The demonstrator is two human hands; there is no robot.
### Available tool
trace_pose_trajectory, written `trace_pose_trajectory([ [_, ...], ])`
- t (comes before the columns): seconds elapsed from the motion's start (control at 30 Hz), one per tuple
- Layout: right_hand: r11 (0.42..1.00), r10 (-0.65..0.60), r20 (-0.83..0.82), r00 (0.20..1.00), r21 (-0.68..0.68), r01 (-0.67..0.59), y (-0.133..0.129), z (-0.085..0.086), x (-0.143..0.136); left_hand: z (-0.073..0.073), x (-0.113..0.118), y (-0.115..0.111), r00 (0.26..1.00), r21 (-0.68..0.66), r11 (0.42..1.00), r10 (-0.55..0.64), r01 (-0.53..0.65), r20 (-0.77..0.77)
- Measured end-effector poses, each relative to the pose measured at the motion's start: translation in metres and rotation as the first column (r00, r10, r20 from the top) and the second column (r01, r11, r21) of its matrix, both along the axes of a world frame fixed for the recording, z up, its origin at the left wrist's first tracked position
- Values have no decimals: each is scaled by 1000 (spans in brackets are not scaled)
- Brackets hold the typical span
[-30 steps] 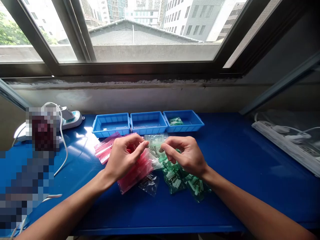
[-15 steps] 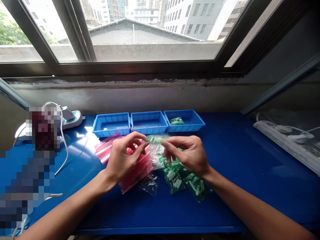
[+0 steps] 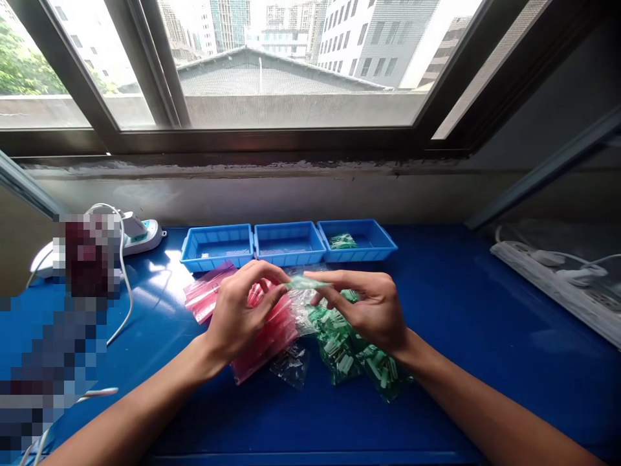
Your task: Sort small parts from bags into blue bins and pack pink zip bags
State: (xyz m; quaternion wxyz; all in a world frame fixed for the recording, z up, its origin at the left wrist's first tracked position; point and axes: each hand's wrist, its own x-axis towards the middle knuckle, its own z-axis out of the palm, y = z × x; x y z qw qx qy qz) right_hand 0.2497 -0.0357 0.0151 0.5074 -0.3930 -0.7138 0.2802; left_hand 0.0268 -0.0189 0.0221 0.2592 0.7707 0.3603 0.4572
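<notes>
Between both hands, over the middle of the blue table, is a small green bag point(image 3: 305, 283), blurred and seen nearly edge-on. My left hand point(image 3: 250, 294) pinches its left end between thumb and fingers. At its right end, my right hand point(image 3: 366, 301) has thumb and fingers closed on it. Pink bags point(image 3: 264, 343) lie under and beside my left hand. Green bags with pale pieces point(image 3: 339, 349) lie below my right hand. Clear bags point(image 3: 301, 310) show between the two piles, and a small clear bag with dark pieces point(image 3: 291, 366) lies nearer.
Three blue trays stand in a row at the back: left point(image 3: 218, 262), middle point(image 3: 291, 259) and right point(image 3: 381, 252), the last holding green bags point(image 3: 342, 241). Power strips lie left point(image 3: 145, 237) and right point(image 3: 557, 285). A white cable point(image 3: 127, 285) hangs near a pixelated area.
The green bag has tilted from showing its face to nearly edge-on, still between both hands. The whole view has shifted slightly, with the trays and window lower in the picture.
</notes>
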Motion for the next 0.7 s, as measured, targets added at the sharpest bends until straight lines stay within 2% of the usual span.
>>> trace_pose_trajectory([
  [0.1, 989, 100, -1, 995, -109, -100, 1, 2, 0, 2, 1, 0, 999, -61, 998, -9, 6, -44],
  [0.17, 950, 184, -72, 980, -244, -196, 2, 3, 1, 3, 1, -1, 998, -94, 995, -18, 12, -59],
  [0.23, 895, 210, -201, 957, -355, -270, 5, 2, 2, 3, 2, -1, 998, -123, 992, -18, 11, -57],
  [0.3, 879, 134, -320, 938, -399, -262, 9, 1, 4, 3, 2, -2, 999, -154, 988, -15, 9, -36],
  [0.4, 896, -104, -444, 890, -430, -110, 19, 0, 11, 4, 2, -2, 1000, -187, 982, -15, 13, -12],
  [0.47, 880, -271, -496, 825, -476, 3, 26, 0, 17, 4, 2, -2, 999, -195, 981, -26, 21, -25],
  [0.53, 853, -381, -516, 767, -516, 77, 33, -2, 22, 4, 2, -3, 998, -196, 980, -40, 32, -39],
  [0.6, 840, -429, -514, 743, -529, 119, 37, -4, 25, 5, 2, -3, 998, -189, 981, -45, 36, -46],
  [0.7, 852, -425, -487, 763, -500, 155, 39, -6, 25, 5, 2, -2, 998, -170, 985, -39, 28, -59],
])
